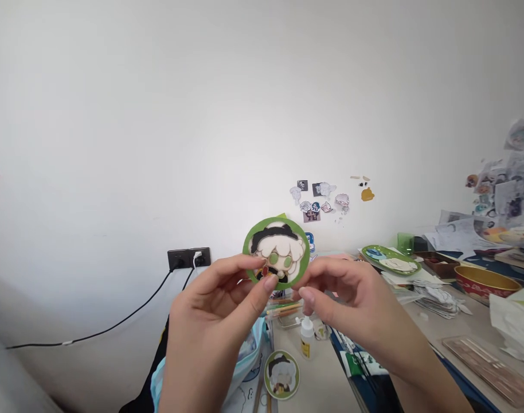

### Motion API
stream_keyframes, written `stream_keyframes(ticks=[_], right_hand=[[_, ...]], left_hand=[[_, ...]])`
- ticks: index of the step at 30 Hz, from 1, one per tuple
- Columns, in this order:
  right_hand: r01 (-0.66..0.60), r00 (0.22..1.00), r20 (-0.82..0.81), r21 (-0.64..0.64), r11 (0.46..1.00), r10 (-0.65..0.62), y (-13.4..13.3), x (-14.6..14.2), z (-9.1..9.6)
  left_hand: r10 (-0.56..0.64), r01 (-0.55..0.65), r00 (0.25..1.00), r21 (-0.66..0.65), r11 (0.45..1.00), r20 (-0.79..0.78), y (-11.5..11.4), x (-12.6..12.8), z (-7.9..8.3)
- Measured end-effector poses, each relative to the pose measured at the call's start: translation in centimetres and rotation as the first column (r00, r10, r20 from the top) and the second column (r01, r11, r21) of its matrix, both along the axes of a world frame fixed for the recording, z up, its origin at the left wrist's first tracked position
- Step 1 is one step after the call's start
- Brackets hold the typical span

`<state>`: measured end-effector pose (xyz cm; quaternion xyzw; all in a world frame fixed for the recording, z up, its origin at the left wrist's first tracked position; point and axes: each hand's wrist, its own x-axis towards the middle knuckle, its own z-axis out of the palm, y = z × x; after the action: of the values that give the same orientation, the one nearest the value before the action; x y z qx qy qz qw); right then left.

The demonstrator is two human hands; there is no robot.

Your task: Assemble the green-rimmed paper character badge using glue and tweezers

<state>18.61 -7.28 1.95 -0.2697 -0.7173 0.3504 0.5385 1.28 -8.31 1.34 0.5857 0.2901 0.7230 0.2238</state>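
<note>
In front of me I hold up a round green disc [247, 240] bearing a layered cut-out character with white hair, a black hat and green eyes. My left hand [221, 307] pinches its lower left part between thumb and fingers. At the disc's lower right edge is my right hand [343, 292], its fingers curled and thumb close to the forefinger; what lies between them, if anything, cannot be made out. Below, a similar round picture [282, 376] with a green border lies on the table [320, 387]. Beside it stands a small white dropper bottle [307, 338] with a yellow label.
Coloured pencils [285, 310] lie behind the hands. A light blue bag [245, 367] is at lower left. On the right are a green palette [391, 260], a red bowl [485, 282], paper scraps [438, 299] and a brownish flat case [489, 367]. A socket strip [188, 257] sits on the wall.
</note>
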Motion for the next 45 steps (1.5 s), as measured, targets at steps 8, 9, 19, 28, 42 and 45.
stream_keyframes(ticks=[8, 9, 19, 28, 42, 45], right_hand=[[0.021, 0.998, -0.065, -0.056, 0.998, -0.025, 0.0, -0.5, -0.2], [0.026, 0.997, -0.069, -0.062, 0.998, -0.031, 0.0, -0.6, -0.2], [-0.091, 0.981, -0.185, -0.146, 0.985, 0.063, 0.4, -1.0, -0.3], [-0.157, 0.952, -0.291, -0.198, 0.967, 0.095, 0.6, -1.2, -0.6], [-0.173, 0.961, -0.248, -0.182, 0.968, 0.125, 0.9, -0.2, -0.3], [-0.198, 0.962, -0.224, -0.194, 0.961, 0.153, 1.0, 0.0, -0.2]], left_hand=[[0.113, -0.107, 0.991, 0.084, 0.991, -0.076, -0.7, 0.8, 0.3], [0.152, -0.145, 0.985, 0.095, 0.985, -0.082, -0.8, 1.0, 0.3], [0.291, -0.287, 0.957, 0.098, 0.953, -0.026, -1.8, 2.0, 0.3], [0.57, -0.476, 0.81, 0.411, 0.778, -0.14, -1.5, 2.4, -1.3], [0.169, -0.162, 0.973, -0.058, 0.985, 0.159, -0.8, 2.5, 0.3], [0.098, -0.068, 0.962, -0.125, 0.99, 0.254, 0.1, 1.4, 0.2]])
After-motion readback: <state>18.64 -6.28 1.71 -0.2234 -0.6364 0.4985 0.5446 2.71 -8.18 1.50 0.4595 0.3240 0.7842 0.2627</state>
